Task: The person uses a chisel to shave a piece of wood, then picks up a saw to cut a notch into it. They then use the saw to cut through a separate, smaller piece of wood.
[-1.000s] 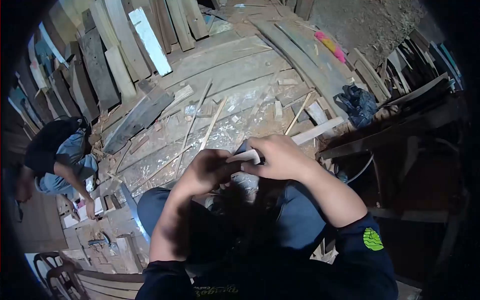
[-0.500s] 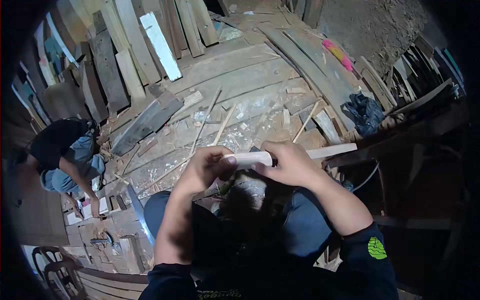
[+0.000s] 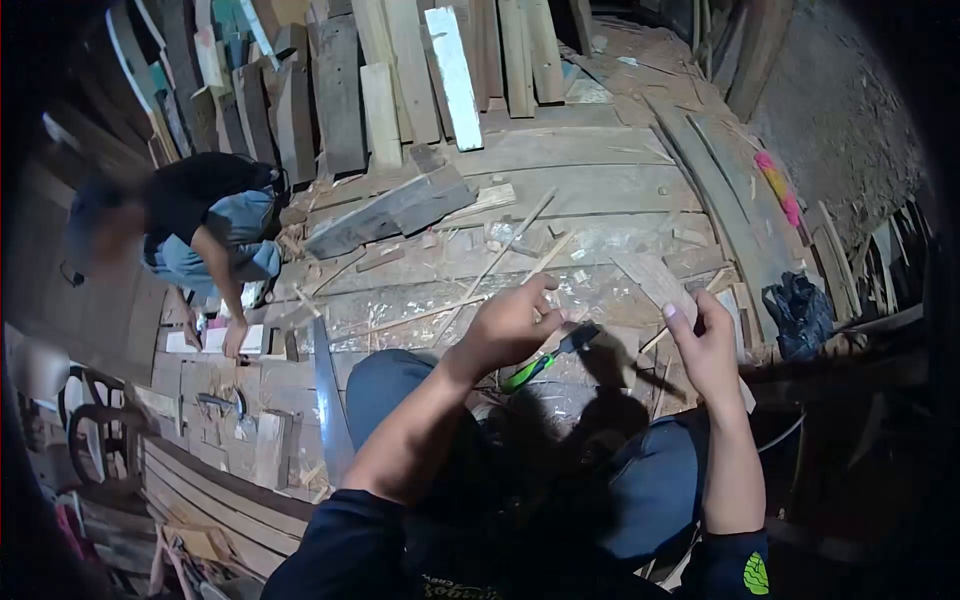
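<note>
"Holding anything, that right hand (image 3: pixel 712 352)?"
"Yes, a wooden piece (image 3: pixel 652 280), pinched between thumb and fingers, right of the green-handled tool (image 3: pixel 527 374)."
"And the left hand (image 3: pixel 508 325)?"
"Fingers loosely curled, thumb apart, just beside that tool."

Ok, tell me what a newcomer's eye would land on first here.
The bright white board probably stands out first, among the duller planks at the top of the view. Next comes the green tool handle, just below the left hand. Then the pale wood piece in the right hand, and the pink-and-yellow thing beyond it.
</note>
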A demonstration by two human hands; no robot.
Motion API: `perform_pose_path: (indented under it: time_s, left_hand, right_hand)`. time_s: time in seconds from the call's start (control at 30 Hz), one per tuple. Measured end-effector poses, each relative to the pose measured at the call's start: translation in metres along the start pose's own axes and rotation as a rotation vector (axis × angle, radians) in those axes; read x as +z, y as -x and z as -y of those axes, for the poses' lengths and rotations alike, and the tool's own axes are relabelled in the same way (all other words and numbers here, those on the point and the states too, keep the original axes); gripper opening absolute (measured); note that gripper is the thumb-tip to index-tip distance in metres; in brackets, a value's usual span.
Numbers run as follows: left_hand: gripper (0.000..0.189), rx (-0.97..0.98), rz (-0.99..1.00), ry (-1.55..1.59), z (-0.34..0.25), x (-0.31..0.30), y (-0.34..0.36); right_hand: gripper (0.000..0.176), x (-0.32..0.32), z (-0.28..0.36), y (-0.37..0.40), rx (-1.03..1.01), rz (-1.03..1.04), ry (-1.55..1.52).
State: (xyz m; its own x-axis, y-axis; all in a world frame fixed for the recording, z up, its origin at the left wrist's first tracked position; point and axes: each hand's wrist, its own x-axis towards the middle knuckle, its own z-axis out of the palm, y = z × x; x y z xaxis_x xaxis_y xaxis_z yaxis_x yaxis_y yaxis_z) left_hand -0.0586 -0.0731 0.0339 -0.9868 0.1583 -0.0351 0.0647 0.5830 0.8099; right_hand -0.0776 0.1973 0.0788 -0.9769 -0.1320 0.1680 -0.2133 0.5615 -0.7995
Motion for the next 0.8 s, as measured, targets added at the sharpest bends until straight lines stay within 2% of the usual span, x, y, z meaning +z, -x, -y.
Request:
perform_pose_path:
  time_s: [0.1,0.17,0.2,0.23,0.27,0.3,0.33,0.43,0.47,0.53,0.57,0.67,0.73,0.8]
  left_hand:
    - [0.037,0.009,-0.016,-0.119,-0.012,-0.02,0.005]
    - [0.037,0.054,-0.09,0.016,-0.029,-0.056,0.023]
    - [0.034,0.012,-0.168,0.062,-0.028,-0.069,0.032]
    - [0.03,0.063,-0.224,0.199,-0.018,-0.081,0.044]
    - [0.028,0.071,-0.278,0.208,-0.004,-0.092,0.055]
    - [0.029,0.043,-0.282,0.247,0.003,-0.102,0.071]
    - [0.033,-0.007,-0.303,0.117,0.017,-0.107,0.086]
    - [0.039,-0.395,-0.41,-0.031,0.038,-0.082,0.137]
    - [0.039,-0.418,-0.396,0.089,0.045,-0.072,0.148]
    - [0.039,-0.26,-0.506,0.332,0.046,-0.063,0.16]
    - [0.039,-0.267,-0.5,0.333,0.047,-0.06,0.164]
    - [0.039,-0.26,-0.454,0.238,0.03,-0.051,0.17]
    - [0.041,-0.092,-0.477,0.051,0.025,-0.041,0.178]
    - [0.044,-0.099,-0.468,0.084,0.025,-0.034,0.19]
  right_hand:
    - [0.031,0.001,0.005,0.002,-0.034,0.007,0.051]
    - [0.033,0.001,-0.002,0.001,-0.017,0.018,0.112]
    - [0.033,0.0,-0.002,0.0,-0.03,0.012,0.107]
    - [0.033,-0.001,-0.003,0.0,-0.049,-0.011,0.047]
    - [0.034,-0.004,-0.005,0.003,-0.061,-0.032,-0.011]
    - [0.036,-0.012,-0.004,0.004,0.03,0.028,0.054]
    - [0.036,-0.013,-0.003,0.005,0.037,0.021,0.052]
    - [0.037,-0.018,0.001,0.012,0.034,-0.011,0.032]
    - [0.038,-0.018,0.003,0.013,0.005,-0.019,0.038]
    - [0.039,-0.015,0.008,0.015,-0.053,-0.015,0.055]
    - [0.04,-0.017,0.013,0.017,-0.03,0.01,0.035]
    - [0.04,-0.012,0.009,0.018,-0.044,0.046,0.09]
    - [0.04,-0.011,0.013,0.025,-0.075,0.072,0.116]
    - [0.04,-0.01,0.014,0.028,-0.056,0.053,0.138]
